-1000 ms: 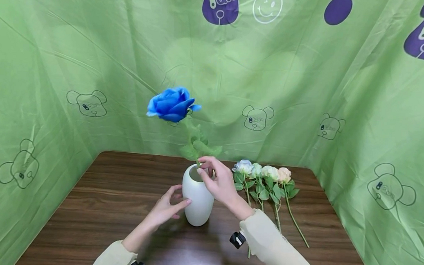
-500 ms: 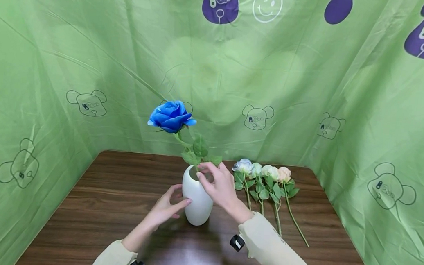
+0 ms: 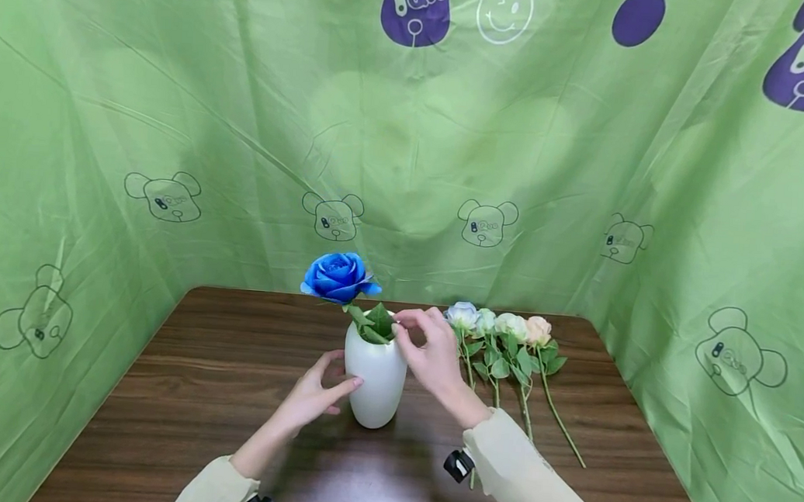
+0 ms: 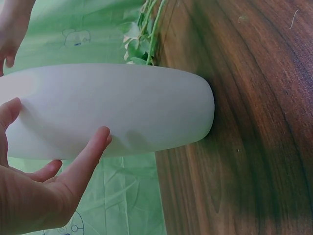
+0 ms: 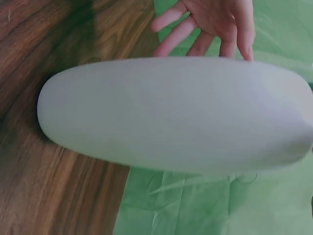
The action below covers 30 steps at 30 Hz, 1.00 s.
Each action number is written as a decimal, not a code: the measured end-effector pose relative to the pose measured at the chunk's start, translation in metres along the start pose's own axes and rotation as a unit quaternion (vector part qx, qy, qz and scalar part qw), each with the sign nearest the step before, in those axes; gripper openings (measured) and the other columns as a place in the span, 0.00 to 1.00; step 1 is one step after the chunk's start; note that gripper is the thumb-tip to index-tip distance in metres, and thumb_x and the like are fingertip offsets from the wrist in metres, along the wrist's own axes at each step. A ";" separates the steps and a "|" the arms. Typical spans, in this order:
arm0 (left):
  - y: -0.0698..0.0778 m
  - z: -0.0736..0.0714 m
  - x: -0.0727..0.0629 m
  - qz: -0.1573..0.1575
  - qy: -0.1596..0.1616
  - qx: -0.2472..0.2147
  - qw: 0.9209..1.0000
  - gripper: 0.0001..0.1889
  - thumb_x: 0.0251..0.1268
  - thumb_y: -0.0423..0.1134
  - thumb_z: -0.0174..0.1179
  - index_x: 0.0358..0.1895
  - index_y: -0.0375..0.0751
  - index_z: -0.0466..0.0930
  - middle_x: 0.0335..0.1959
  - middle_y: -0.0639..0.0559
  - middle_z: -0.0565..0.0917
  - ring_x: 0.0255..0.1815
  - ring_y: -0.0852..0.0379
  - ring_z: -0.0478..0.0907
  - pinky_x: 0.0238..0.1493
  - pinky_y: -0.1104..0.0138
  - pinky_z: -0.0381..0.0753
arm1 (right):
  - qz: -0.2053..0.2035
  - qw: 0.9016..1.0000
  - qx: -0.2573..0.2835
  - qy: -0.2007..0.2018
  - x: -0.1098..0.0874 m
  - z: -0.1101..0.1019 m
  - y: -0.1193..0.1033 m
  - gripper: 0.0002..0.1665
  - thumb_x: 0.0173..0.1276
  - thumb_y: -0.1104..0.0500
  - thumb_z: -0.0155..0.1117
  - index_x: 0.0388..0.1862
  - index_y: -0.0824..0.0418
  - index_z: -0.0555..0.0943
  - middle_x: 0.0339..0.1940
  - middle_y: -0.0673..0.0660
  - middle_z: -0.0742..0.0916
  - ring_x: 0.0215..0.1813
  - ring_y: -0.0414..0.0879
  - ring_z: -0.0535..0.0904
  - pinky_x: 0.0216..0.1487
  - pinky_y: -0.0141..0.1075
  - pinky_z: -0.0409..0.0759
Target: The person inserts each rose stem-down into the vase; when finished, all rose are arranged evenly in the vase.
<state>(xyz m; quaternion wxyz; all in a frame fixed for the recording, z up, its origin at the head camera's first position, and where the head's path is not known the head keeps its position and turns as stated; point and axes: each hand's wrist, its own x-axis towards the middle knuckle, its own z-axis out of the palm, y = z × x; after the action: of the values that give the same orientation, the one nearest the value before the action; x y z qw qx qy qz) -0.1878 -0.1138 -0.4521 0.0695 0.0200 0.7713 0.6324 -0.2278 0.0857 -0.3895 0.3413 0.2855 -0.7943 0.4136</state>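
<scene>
A blue rose (image 3: 340,278) stands in a white vase (image 3: 374,381), its bloom leaning left above the mouth. Its leaves (image 3: 377,325) are at the rim; the lower stem is hidden inside. My left hand (image 3: 315,389) rests against the vase's left side, thumb in front; in the right wrist view its fingers (image 5: 178,36) are nearly straight and spread. My right hand (image 3: 430,354) is at the right of the rim, thumb and forefinger beside the leaves, with no stem seen between them. The vase's base sits on the wooden table in the left wrist view (image 4: 195,110).
Several pale flowers (image 3: 498,324) with long green stems lie on the brown wooden table (image 3: 210,393), right of the vase and partly behind my right forearm. A green printed curtain (image 3: 411,127) surrounds the table at the back and sides.
The blue rose has come down and a little to the right, its leaves dropping to the vase mouth. My right hand has shifted slightly right, off the stem. My left hand has kept its place.
</scene>
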 end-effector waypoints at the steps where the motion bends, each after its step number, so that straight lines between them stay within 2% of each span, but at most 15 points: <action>1: -0.001 0.000 0.000 0.000 0.000 0.002 1.000 0.34 0.52 0.48 0.63 0.61 0.42 0.60 0.51 0.37 0.71 0.43 0.45 0.74 0.28 0.59 0.80 | 0.003 1.000 0.009 0.010 -0.001 -0.002 0.002 0.08 0.53 0.64 0.64 0.34 0.57 0.81 0.27 0.47 0.80 0.29 0.41 0.71 0.27 0.30 0.69; 3: -0.002 0.001 0.001 0.000 0.001 0.002 1.000 0.34 0.52 0.48 0.63 0.61 0.42 0.59 0.51 0.37 0.71 0.42 0.45 0.74 0.28 0.59 0.80 | 0.014 0.999 0.025 0.033 -0.004 -0.007 0.008 0.07 0.54 0.64 0.64 0.34 0.58 0.81 0.28 0.48 0.80 0.30 0.42 0.72 0.28 0.31 0.70; 7: 0.004 0.000 -0.004 0.001 0.002 0.001 1.000 0.34 0.52 0.47 0.63 0.61 0.41 0.59 0.53 0.35 0.68 0.40 0.45 0.75 0.29 0.57 0.80 | 0.054 0.997 0.030 0.055 -0.012 -0.018 0.025 0.06 0.56 0.64 0.63 0.33 0.58 0.81 0.27 0.48 0.81 0.27 0.42 0.72 0.23 0.29 0.68; 11: 0.022 0.001 -0.014 0.001 -0.002 0.002 1.000 0.33 0.54 0.44 0.62 0.61 0.37 0.58 0.54 0.32 0.66 0.40 0.44 0.75 0.31 0.55 0.79 | 0.119 0.991 0.031 0.060 -0.026 -0.031 0.049 0.06 0.56 0.65 0.63 0.34 0.60 0.80 0.24 0.48 0.82 0.25 0.41 0.72 0.20 0.30 0.68; 14: 0.031 0.001 -0.019 0.000 -0.003 0.005 1.000 0.32 0.55 0.42 0.61 0.61 0.36 0.58 0.53 0.31 0.66 0.40 0.44 0.75 0.32 0.54 0.79 | 0.184 0.981 0.026 0.049 -0.036 -0.040 0.069 0.06 0.56 0.67 0.63 0.34 0.62 0.80 0.25 0.51 0.82 0.25 0.43 0.73 0.22 0.32 0.70; 19: 0.033 0.001 -0.021 0.002 -0.003 0.003 1.000 0.32 0.55 0.42 0.61 0.61 0.36 0.59 0.52 0.31 0.68 0.41 0.43 0.74 0.32 0.54 0.79 | 0.300 0.954 -0.011 -0.003 -0.055 -0.051 0.104 0.08 0.55 0.68 0.62 0.36 0.64 0.79 0.29 0.56 0.83 0.27 0.45 0.75 0.28 0.31 0.73; 24: 0.031 0.000 -0.020 0.000 -0.004 0.000 1.000 0.32 0.55 0.42 0.61 0.61 0.36 0.59 0.51 0.32 0.70 0.42 0.43 0.74 0.32 0.55 0.79 | 0.386 0.920 -0.022 -0.064 -0.075 -0.054 0.126 0.11 0.55 0.65 0.61 0.39 0.66 0.78 0.29 0.59 0.83 0.26 0.49 0.78 0.23 0.33 0.74; 28: 0.023 0.000 -0.014 0.001 -0.005 -0.008 1.000 0.33 0.54 0.42 0.62 0.61 0.37 0.58 0.51 0.32 0.70 0.42 0.43 0.74 0.31 0.54 0.79 | 0.425 0.896 -0.029 -0.124 -0.093 -0.053 0.139 0.16 0.55 0.64 0.61 0.44 0.69 0.75 0.28 0.58 0.83 0.24 0.52 0.79 0.22 0.35 0.75; 30: 0.015 0.000 -0.009 0.001 -0.004 -0.010 1.000 0.33 0.54 0.44 0.62 0.61 0.38 0.59 0.51 0.33 0.70 0.42 0.44 0.74 0.31 0.54 0.79 | 0.429 0.889 -0.050 -0.150 -0.102 -0.051 0.145 0.18 0.55 0.63 0.62 0.45 0.69 0.74 0.27 0.56 0.83 0.24 0.49 0.78 0.24 0.35 0.74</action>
<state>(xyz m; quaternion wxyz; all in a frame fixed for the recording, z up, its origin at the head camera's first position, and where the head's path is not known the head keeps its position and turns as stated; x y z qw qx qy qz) -0.1793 -0.1118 -0.4366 0.0725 0.0226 0.7644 0.6402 -0.2570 0.2184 -0.5138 0.0206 -0.0417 -0.9007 0.4320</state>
